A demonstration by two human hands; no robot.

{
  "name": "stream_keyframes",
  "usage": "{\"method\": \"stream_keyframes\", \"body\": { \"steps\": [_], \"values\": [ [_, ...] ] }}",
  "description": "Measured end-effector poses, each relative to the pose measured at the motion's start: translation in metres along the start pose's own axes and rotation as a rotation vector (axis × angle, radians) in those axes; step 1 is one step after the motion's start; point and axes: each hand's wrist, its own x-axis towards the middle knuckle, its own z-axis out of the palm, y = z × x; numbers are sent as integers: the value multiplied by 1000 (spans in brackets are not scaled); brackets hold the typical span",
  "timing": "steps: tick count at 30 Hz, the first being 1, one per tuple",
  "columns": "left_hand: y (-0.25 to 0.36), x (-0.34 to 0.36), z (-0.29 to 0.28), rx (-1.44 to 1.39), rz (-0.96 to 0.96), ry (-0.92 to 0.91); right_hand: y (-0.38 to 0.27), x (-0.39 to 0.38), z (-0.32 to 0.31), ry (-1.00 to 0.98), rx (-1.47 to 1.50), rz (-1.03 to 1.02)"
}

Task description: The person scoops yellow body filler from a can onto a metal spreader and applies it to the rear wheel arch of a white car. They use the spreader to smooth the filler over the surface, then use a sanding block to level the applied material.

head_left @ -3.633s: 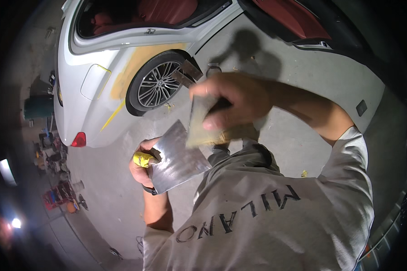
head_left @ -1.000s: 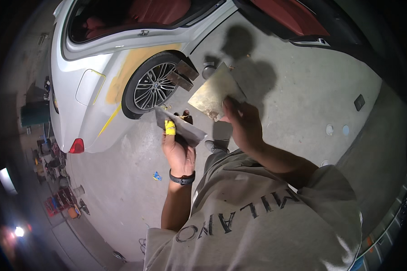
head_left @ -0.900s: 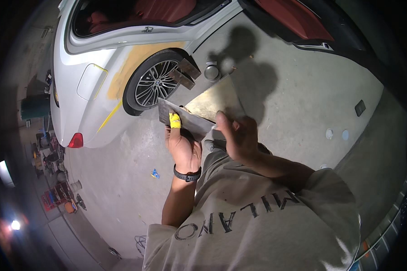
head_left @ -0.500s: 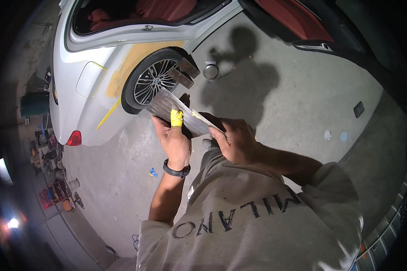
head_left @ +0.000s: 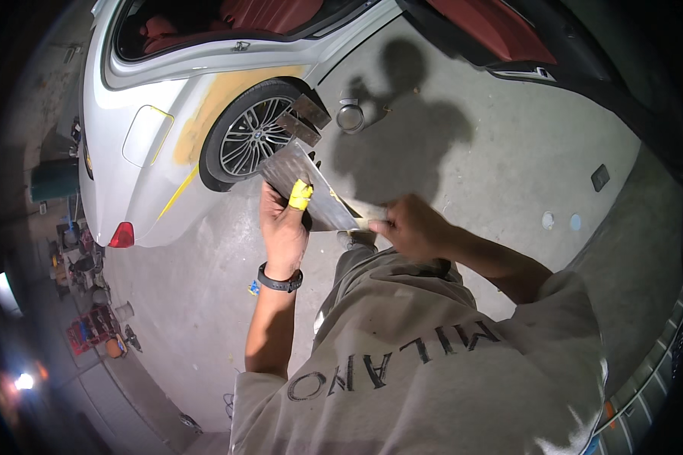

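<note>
My left hand [head_left: 282, 239], a black watch on its wrist, grips a flat grey metal plate [head_left: 325, 206] from below and the left. Its thumb lies over the plate's face and wears a wrap of yellow tape [head_left: 300, 195]. A small dab of pale yellow paste sits along the plate's upper edge. My right hand [head_left: 417, 227] is closed around a pale, flat-handled tool [head_left: 370, 211] that looks like a putty knife. This tool reaches to the plate's right edge; its blade is mostly hidden, so contact cannot be told.
Ahead at left stands a white car [head_left: 129, 106] with a sanded yellowish patch [head_left: 205, 98] above its rear wheel [head_left: 252, 136]. Brown metal pieces [head_left: 302, 121] are beside the wheel. A round can [head_left: 350, 118] stands on the concrete floor. An open door [head_left: 501, 30] juts in at upper right.
My right hand has moved right and slightly down, away from the plate's edge, bringing the pale tool into view. The plate has tilted a little, and my left hand has shifted slightly left.
</note>
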Motion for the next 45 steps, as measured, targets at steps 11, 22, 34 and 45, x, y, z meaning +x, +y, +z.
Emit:
{"method": "stream_keyframes", "body": {
  "steps": [11,22,34,45],
  "values": [
    [12,-24,30,-623,-407,-18,-25,15,1,341,1249,130],
    [41,-19,33,-495,-178,121,-27,3,6,443,575,-181],
    [51,-10,28,-488,-348,48,-31,7,-11,414,327,-302],
    [43,-4,56,-197,119,355,-61,6,38,597,643,-204]
  ]
}}
